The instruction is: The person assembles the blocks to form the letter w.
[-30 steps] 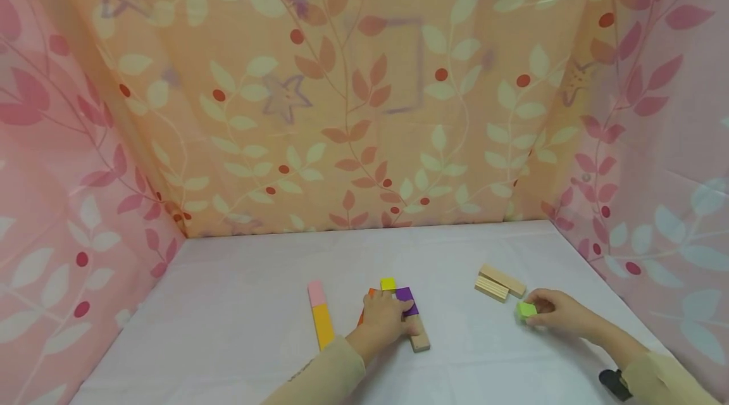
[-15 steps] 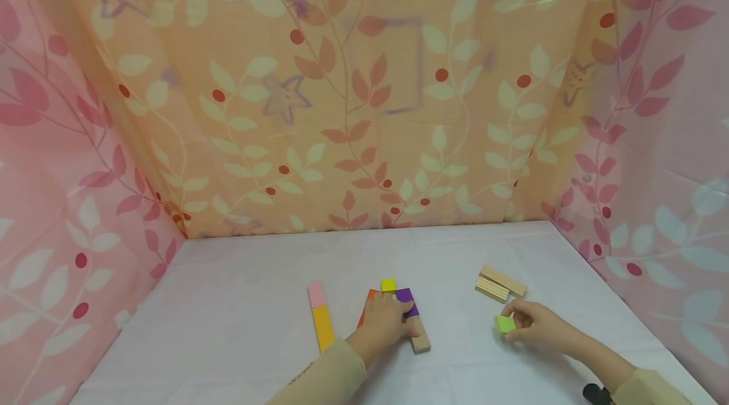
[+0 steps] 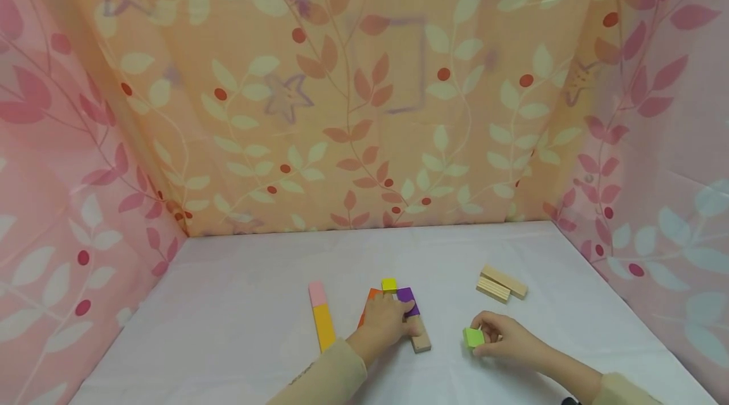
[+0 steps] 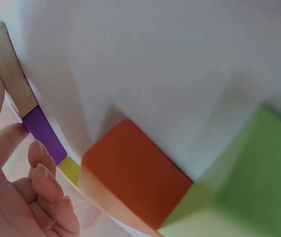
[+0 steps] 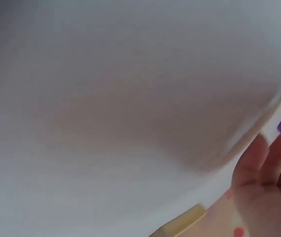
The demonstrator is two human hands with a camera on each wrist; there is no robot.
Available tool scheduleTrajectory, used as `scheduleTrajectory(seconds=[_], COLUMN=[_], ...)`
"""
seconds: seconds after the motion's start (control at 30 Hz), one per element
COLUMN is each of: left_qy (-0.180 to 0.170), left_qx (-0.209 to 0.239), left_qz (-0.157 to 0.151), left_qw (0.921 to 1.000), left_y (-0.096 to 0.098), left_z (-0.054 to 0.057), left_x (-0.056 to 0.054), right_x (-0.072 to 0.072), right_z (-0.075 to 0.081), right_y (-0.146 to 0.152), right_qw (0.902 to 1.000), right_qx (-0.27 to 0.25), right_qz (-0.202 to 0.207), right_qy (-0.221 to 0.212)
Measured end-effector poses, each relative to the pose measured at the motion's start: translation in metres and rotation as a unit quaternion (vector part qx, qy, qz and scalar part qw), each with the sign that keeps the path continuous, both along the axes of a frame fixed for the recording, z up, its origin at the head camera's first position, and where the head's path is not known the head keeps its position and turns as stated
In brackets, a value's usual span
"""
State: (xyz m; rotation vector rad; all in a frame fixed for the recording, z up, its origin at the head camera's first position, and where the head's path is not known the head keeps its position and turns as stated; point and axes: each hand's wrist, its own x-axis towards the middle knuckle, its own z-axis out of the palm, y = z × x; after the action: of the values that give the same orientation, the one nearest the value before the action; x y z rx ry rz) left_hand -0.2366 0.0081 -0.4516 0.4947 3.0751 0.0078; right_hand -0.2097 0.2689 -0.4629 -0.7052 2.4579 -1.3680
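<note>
My left hand rests over an arched row of wooden blocks. In the left wrist view its thumb touches the plain wood block and its forefinger touches the purple block, while the other fingers curl loosely. A small yellow block sits at the top of the row. On its left side are an orange block and a green block, the latter hidden by my arm in the head view. My right hand pinches a light green cube to the right of the row.
A pink block and a yellow-orange block lie end to end left of the row. Two plain wood pieces, one ridged, lie at the right. Patterned curtains enclose the white table.
My right hand has moved left and slightly nearer with the light green cube, closing on the row of blocks. My left hand has stayed in place.
</note>
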Motion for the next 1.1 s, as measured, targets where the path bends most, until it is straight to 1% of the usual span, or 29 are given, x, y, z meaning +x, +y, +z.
scheduleTrajectory(seconds=[0.13, 0.3, 0.4, 0.53, 0.77, 1.0, 1.1], left_qy=[-0.002, -0.002, -0.004, 0.002, 0.013, 0.005, 0.002], left_qx=[-0.011, -0.030, -0.028, -0.023, -0.024, -0.022, -0.024], left_qz=[0.000, -0.002, -0.003, -0.005, -0.017, -0.016, -0.013], left_qw=[0.9999, 0.9995, 0.9996, 0.9997, 0.9995, 0.9996, 0.9996], left_y=[0.000, 0.002, 0.002, 0.001, 0.001, 0.000, 0.000], left_z=[0.000, 0.000, 0.000, -0.003, -0.004, 0.001, 0.002], left_x=[0.000, 0.001, 0.001, 0.000, 0.000, 0.000, 0.001], right_x=[0.002, 0.003, 0.003, 0.002, -0.001, -0.002, -0.003], right_z=[-0.003, -0.004, -0.005, -0.008, -0.010, -0.010, -0.009], right_y=[-0.014, -0.030, -0.038, -0.046, -0.052, -0.054, -0.053], right_qw=[0.9998, 0.9990, 0.9983, 0.9972, 0.9964, 0.9956, 0.9955], right_qx=[0.004, 0.011, 0.027, 0.051, 0.068, 0.078, 0.075], right_qz=[0.020, 0.042, 0.045, 0.053, 0.050, 0.051, 0.058], right_qy=[0.008, -0.011, -0.025, -0.016, -0.012, -0.005, -0.008])
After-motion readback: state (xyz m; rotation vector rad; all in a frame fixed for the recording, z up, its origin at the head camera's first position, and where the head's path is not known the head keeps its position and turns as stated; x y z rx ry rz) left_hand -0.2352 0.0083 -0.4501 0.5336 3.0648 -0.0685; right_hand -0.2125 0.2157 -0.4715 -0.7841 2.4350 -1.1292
